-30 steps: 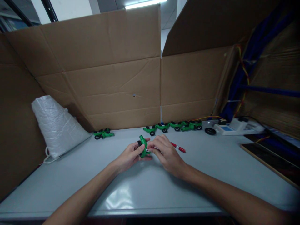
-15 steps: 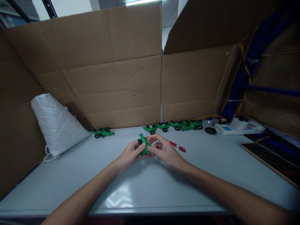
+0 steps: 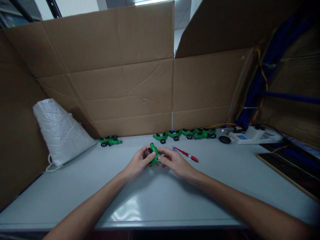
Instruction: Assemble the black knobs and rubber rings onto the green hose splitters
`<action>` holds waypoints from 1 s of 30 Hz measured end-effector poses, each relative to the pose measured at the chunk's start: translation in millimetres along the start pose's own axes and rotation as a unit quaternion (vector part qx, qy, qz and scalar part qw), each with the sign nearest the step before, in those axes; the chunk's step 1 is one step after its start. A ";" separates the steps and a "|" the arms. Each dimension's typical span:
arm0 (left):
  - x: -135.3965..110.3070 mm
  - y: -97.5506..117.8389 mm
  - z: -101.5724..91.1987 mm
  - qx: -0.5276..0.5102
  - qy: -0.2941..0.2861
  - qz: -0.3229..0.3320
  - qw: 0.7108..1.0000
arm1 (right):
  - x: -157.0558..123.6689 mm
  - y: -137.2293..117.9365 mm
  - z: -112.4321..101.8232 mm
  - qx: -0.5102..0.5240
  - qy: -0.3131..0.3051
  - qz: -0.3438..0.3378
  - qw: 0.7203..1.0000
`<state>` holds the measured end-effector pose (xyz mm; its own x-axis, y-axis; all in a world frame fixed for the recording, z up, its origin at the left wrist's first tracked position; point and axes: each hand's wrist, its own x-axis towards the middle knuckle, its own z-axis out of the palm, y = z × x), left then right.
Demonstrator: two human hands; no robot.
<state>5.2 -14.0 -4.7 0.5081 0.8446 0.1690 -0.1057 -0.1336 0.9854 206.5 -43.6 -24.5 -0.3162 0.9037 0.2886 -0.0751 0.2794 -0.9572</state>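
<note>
A small green toy vehicle (image 3: 153, 156) with black wheels is held just above the grey table (image 3: 75, 196), near its middle. My left hand (image 3: 137, 164) grips it from the left, thumb on top by a black wheel. My right hand (image 3: 176, 162) grips it from the right with pinched fingers. A red pen (image 3: 186, 154) lies just behind my right hand.
Several finished green toy vehicles (image 3: 185, 134) stand in a row by the cardboard wall (image 3: 130, 90), one more (image 3: 110, 141) to the left. A white plastic bag (image 3: 58, 131) sits far left. A loose black wheel (image 3: 224, 139), a white device (image 3: 252, 136) and a dark board (image 3: 290, 170) lie at right.
Both hands have stayed together on the green toy and shifted their fingers slightly. More of the red pen shows behind my right hand.
</note>
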 end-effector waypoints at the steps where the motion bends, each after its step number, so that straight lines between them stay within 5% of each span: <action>1: 0.1 1.2 0.0 0.026 0.000 0.011 1.000 | 0.3 0.4 -0.3 -0.006 -0.001 -0.003 1.000; 11: -2.1 0.3 2.5 0.137 0.045 0.023 0.989 | -2.1 1.5 4.4 0.036 0.010 -0.015 0.999; 30: 2.4 4.6 -0.5 0.070 0.010 -0.016 0.997 | -6.9 -16.0 0.2 -0.080 0.017 -0.031 0.996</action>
<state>5.5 -12.4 0.2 0.4922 0.8596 0.1376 0.0323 -0.1760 0.9839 209.7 -54.3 -11.1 -0.2839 0.8927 0.3501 0.0588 0.3806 -0.9229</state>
